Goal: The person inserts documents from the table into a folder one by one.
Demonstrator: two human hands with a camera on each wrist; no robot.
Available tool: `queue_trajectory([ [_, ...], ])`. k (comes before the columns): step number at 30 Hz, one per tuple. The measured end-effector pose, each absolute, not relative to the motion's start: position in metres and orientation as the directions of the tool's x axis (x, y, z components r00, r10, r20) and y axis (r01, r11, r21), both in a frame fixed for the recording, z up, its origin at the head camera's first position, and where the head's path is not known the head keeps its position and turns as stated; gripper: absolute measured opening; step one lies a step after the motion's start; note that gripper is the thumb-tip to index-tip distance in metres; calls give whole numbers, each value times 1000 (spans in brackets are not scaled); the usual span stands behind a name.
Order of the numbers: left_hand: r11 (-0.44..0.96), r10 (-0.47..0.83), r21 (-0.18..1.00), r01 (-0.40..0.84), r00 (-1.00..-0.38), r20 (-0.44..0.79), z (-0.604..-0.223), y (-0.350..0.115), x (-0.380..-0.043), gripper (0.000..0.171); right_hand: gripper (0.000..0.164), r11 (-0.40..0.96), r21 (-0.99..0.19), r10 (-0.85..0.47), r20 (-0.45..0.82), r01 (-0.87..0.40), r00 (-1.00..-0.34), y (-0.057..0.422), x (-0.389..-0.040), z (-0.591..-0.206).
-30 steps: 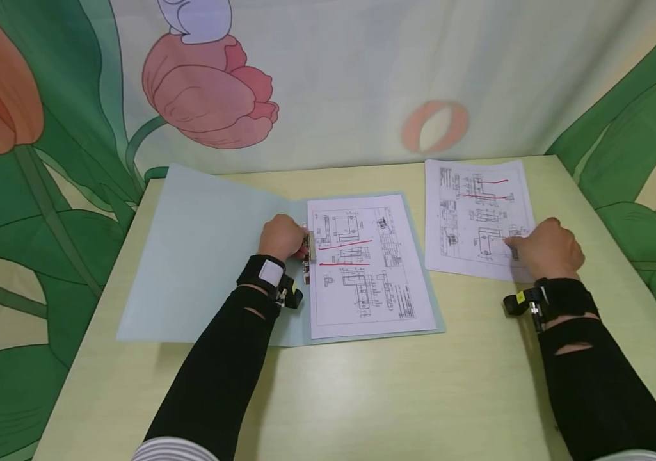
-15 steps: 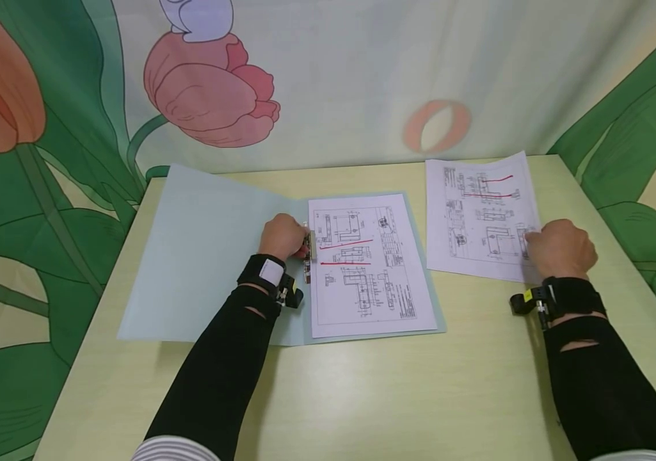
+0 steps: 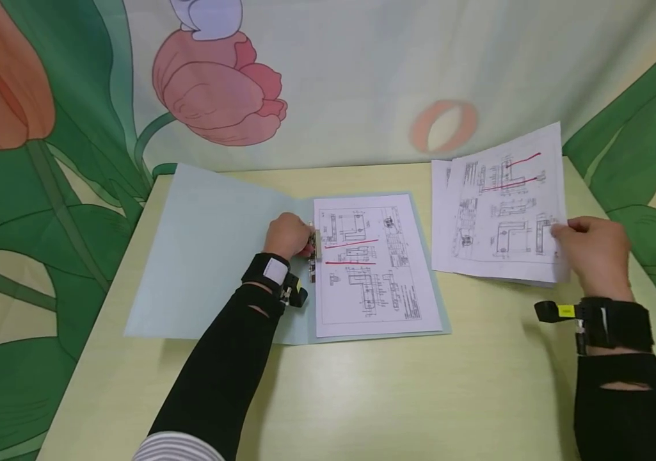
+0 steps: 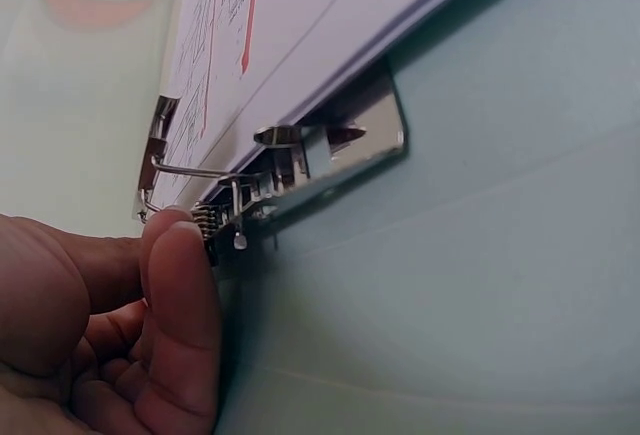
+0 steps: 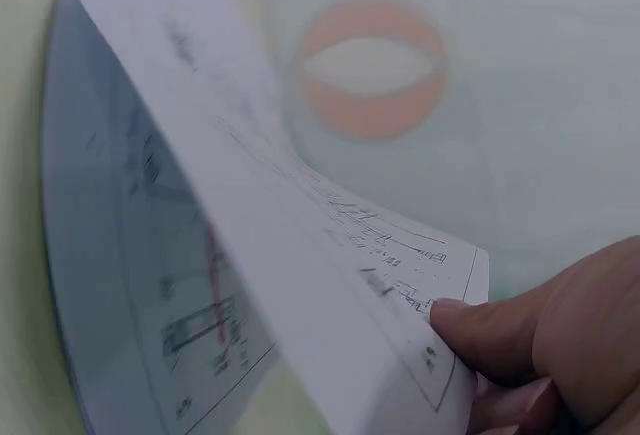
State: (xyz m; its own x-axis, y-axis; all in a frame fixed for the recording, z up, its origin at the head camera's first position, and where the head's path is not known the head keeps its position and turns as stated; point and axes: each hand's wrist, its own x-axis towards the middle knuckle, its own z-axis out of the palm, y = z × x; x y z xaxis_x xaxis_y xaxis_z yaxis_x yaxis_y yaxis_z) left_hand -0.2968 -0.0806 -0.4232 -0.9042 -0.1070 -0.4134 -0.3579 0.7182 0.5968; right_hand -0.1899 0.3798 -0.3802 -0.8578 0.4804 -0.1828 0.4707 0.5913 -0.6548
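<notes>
Thumb on the printed face and fingers behind, the right hand (image 3: 595,256) pinches the top sheet (image 3: 512,211) by its edge farthest from the folder (image 3: 207,256). That pinch is narrow, and the sheet bows upward from it, to the right of the folder. Another printed page, the lower sheet (image 3: 440,237), shows beneath it, its margin exposed toward the folder. At the folder's fold, the left hand (image 3: 288,234) holds the end of the metal clip (image 4: 370,135) between its fingertips; the filed pages (image 3: 414,275) lie against that clip on the folder's right panel.

With so small a hold, the top sheet could crease at its corner or slip loose if pulled sharply. Contact between the pages could drag the lower sheet along. If the left fingertips slid, the clip might jerk and shift the filed pages.

Compared with half a second ago, the right hand is farther from the folder and the top sheet stands higher, baring the lower sheet; the left hand stays at the folder's fold.
</notes>
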Motion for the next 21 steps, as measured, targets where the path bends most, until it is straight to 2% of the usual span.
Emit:
queue_trajectory([
  [4,723,-102,595,-351,-906,-410,-424,-81,-298,29,61,506,-731,479,-203,458,-854,364,-178,-374],
  [10,736,-99,584,-343,-908,-408,-426,-80,-299,30,34,273,-891,431,-222,361,-875,326,-169,-382],
  [14,732,-103,588,-345,-908,-406,-427,-80,-300,29,26,149,-946,331,-226,287,-916,299,-164,-392],
  [21,744,-105,579,-333,-914,-391,-426,-82,-298,29,31,167,-954,152,-225,249,-962,262,-158,-411],
])
